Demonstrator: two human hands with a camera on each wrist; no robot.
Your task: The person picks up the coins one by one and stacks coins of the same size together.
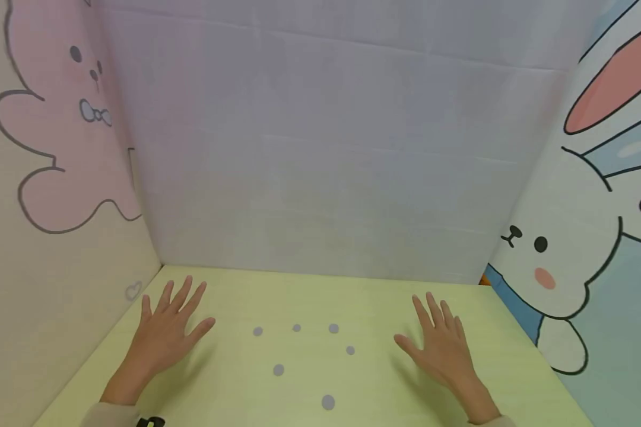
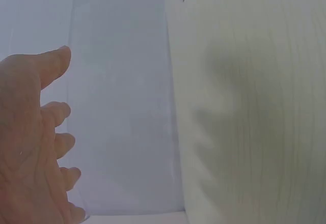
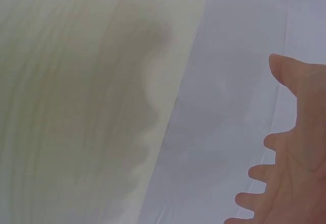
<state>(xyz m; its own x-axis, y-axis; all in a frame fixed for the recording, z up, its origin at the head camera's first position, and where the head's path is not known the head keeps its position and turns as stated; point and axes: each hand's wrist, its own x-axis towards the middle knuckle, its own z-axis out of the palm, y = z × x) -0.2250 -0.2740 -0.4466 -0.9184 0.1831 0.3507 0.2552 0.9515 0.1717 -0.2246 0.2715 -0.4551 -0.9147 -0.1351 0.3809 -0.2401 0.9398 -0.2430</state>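
Note:
My left hand (image 1: 164,333) is over the left part of the pale yellow table (image 1: 229,302), its fingers spread and holding nothing. Over the right part, my right hand (image 1: 442,349) is likewise spread, with nothing in it. Both cast soft shadows onto the tabletop. Between the hands, several flat grey dots (image 1: 328,402) lie scattered on the surface. Each wrist view shows its own palm side, with the thumb and fingertips apart.
A plain whitish sheet (image 1: 320,148) stands along the table's back edge. On the left is a panel with a pink cartoon animal (image 1: 80,142); on the right, one with a white cartoon rabbit (image 1: 566,237). A dark object (image 1: 151,421) shows by the left sleeve (image 1: 109,415).

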